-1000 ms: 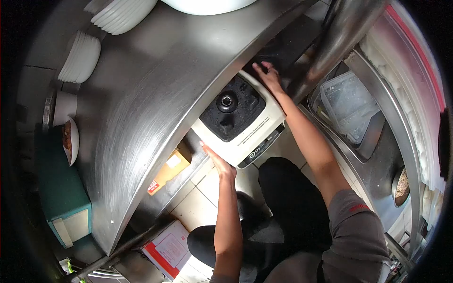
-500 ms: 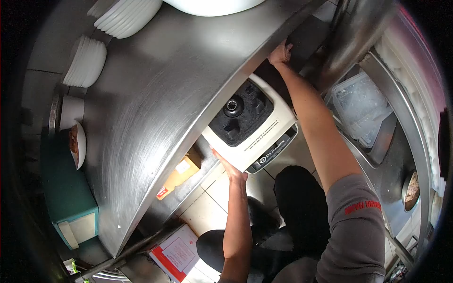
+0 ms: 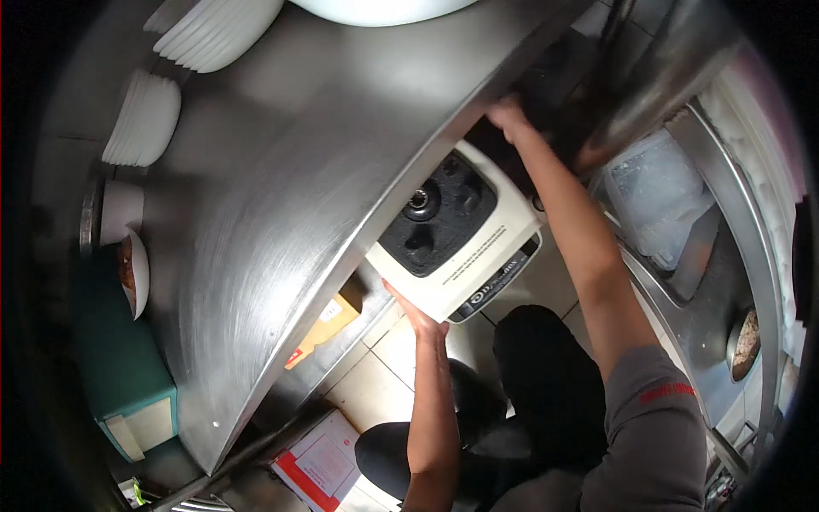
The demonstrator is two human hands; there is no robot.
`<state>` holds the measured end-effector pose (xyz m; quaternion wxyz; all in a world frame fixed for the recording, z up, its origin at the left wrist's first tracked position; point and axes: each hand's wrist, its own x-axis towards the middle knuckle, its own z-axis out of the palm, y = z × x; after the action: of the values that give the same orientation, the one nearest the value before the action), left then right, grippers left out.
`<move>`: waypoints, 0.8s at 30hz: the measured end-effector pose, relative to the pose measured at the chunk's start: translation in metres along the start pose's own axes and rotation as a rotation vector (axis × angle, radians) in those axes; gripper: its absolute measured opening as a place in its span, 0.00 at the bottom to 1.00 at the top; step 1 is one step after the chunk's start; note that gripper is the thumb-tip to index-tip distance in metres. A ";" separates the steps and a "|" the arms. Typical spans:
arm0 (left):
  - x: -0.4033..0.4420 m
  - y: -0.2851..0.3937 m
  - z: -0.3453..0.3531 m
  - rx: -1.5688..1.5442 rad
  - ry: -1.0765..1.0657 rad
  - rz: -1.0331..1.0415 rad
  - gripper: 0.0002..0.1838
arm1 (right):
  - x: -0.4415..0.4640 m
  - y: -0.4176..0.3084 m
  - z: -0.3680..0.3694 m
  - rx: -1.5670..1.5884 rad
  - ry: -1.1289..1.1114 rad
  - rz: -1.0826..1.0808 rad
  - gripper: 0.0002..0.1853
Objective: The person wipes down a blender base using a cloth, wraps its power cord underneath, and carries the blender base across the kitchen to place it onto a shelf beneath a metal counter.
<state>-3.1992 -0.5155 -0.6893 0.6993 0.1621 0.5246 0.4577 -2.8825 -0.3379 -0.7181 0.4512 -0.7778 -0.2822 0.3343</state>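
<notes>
A cream blender base (image 3: 478, 256) with a black jar seat on top sits tilted, partly under the edge of a steel counter (image 3: 256, 196). Against its near left corner rests my left hand (image 3: 415, 311), the thumb side along the wall and the other fingers hidden behind or under it. My right hand (image 3: 507, 116) is past the far end of the base, close to the counter's edge. It is blurred, its fingers run into the dark below the counter, and what it touches is hidden.
Stacked white bowls (image 3: 217, 34) and a green box (image 3: 128, 358) stand along the counter's far side. Below the counter lies a yellow-brown carton (image 3: 324, 328). A red and white box (image 3: 320, 461) is on the floor. To the right, clear plastic containers (image 3: 657, 196) sit in a steel unit.
The blender base has shifted slightly down in view, and my left hand has stayed against it. My right hand has moved down a little and is now blurred.
</notes>
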 end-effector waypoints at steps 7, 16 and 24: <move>0.017 0.002 -0.009 -0.044 -0.093 0.048 0.45 | -0.189 0.065 -0.040 0.465 -0.531 0.369 0.34; 0.053 0.057 0.071 0.406 -0.402 0.096 0.48 | -0.233 0.102 -0.010 1.310 -0.158 0.507 0.29; 0.152 0.082 0.093 0.914 -0.239 0.011 0.39 | -0.178 0.071 0.001 1.299 0.065 0.415 0.33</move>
<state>-3.1509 -0.3253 -0.6840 0.6092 0.5076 0.5874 0.1618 -2.9835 -0.5004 -0.7340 0.7612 -0.3970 0.1444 0.4920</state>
